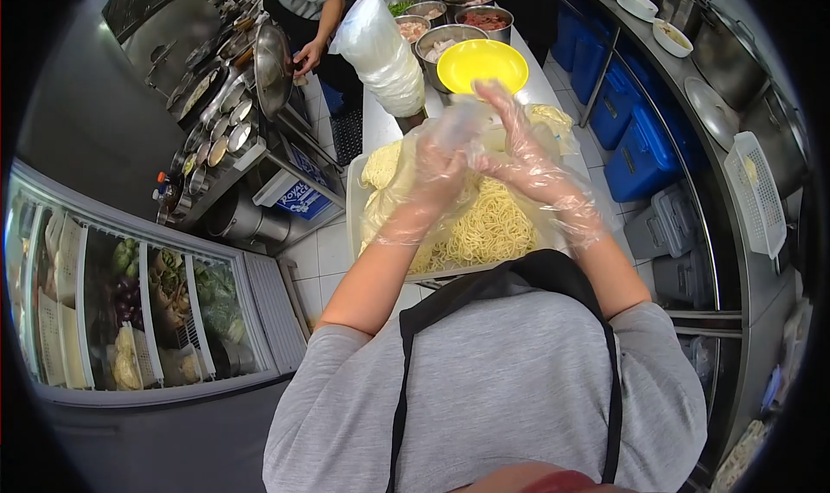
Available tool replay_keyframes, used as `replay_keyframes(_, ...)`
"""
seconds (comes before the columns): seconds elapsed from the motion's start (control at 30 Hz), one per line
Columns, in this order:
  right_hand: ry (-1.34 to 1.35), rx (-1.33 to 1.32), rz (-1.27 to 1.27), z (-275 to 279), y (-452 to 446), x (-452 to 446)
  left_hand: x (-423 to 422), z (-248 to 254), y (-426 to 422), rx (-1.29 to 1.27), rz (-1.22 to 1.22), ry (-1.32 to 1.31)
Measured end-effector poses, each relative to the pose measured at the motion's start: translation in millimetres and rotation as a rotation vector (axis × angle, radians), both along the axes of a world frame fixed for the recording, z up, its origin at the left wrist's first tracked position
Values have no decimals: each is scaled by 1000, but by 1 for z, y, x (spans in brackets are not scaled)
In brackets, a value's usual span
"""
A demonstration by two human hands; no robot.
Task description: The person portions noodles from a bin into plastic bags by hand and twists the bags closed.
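My left hand (439, 166) and my right hand (523, 160) wear clear plastic gloves and are raised over a pale tray (354, 206) of yellow noodles (494, 227). Motion smears the left fingers, so whether they grip anything is unclear; a whitish, see-through blur surrounds them. The right hand has its fingers stretched apart, thumb toward the left hand, and nothing visible within them. Clear plastic (385, 203) lies over the noodles on the left side, with more bagged noodles (552, 121) at the far right corner. Just beyond the hands sits a yellow plate (484, 63).
A tall stack of clear plastic bags (378, 56) stands left of the plate. Metal bowls of meat (484, 22) fill the table's far end. A co-worker (303, 9) is at the stove side. A glass-front fridge (147, 303) stands left; a steel counter (692, 86) runs along the right.
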State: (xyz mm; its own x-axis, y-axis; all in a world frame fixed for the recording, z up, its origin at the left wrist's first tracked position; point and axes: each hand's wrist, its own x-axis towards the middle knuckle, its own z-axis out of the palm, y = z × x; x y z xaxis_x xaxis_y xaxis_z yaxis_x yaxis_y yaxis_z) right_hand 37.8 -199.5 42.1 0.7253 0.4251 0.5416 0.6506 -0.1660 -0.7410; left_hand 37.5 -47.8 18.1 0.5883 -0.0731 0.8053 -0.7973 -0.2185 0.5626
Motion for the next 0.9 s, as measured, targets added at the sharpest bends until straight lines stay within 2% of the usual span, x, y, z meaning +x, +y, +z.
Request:
replay_keyframes(0.03, -95, 88, -57, 10, 2, -3, -9, 17, -4, 142, 74, 142)
replay_keyframes(0.07, -95, 87, -60, 12, 4, -1, -9, 17, -6, 142, 71, 142)
replay_keyframes(0.13, -264, 55, -22, 15, 8, 4, -9, 15, -8, 278, 51, 27)
replay_keyframes(0.17, -263, 58, -24, 19, 8, 1, -6, -1, -10, 281, 49, 27)
replay_keyframes(0.23, -305, 122, 41, 32, 6, -5, -1, -31, -13, 112, 129, 125)
replay_keyframes(0.27, -307, 123, 45, 35, 7, -9, -2, -27, -14, 54, 157, 155)
replay_keyframes(0.33, -63, 317, 62, 36, 8, -18, -5, -18, -10, 251, 223, -72)
replay_keyframes(0.37, -67, 311, 66, 36, 7, -16, -5, -10, -13, 245, 227, -76)
replay_keyframes(0.43, -27, 469, 62, 29, 5, -13, -10, 4, -16, 21, 180, 44)
replay_keyframes(0.47, -28, 471, 66, 20, 6, -11, -14, 14, -15, 23, 183, 41)
replay_keyframes(0.5, 313, 665, 34, 9, 8, -7, -18, 24, -14, 113, 281, -139)
replay_keyframes(0.53, 661, 850, -3, -4, 6, -4, -17, 11, -17, -26, 227, -117)
replay_keyframes(0.57, 616, 734, 144, -7, 3, -8, -17, 4, -20, -168, 171, -105)
replay_keyframes(0.6, 611, 737, 141, -9, 4, -13, -16, -1, -19, -167, 165, -107)
replay_keyframes(0.63, 577, 702, 91, -11, 10, -20, -15, -6, -18, -49, 210, -182)
replay_keyframes(0.73, 542, 672, -5, -22, 13, -21, -25, -19, -24, -5, 243, -190)
replay_keyframes(0.8, 747, 677, 213, -27, 8, -19, -39, -7, -27, -95, 153, 41)
replay_keyframes(0.9, 765, 659, 173, -33, 7, -20, -46, -3, -29, 1, 165, 14)
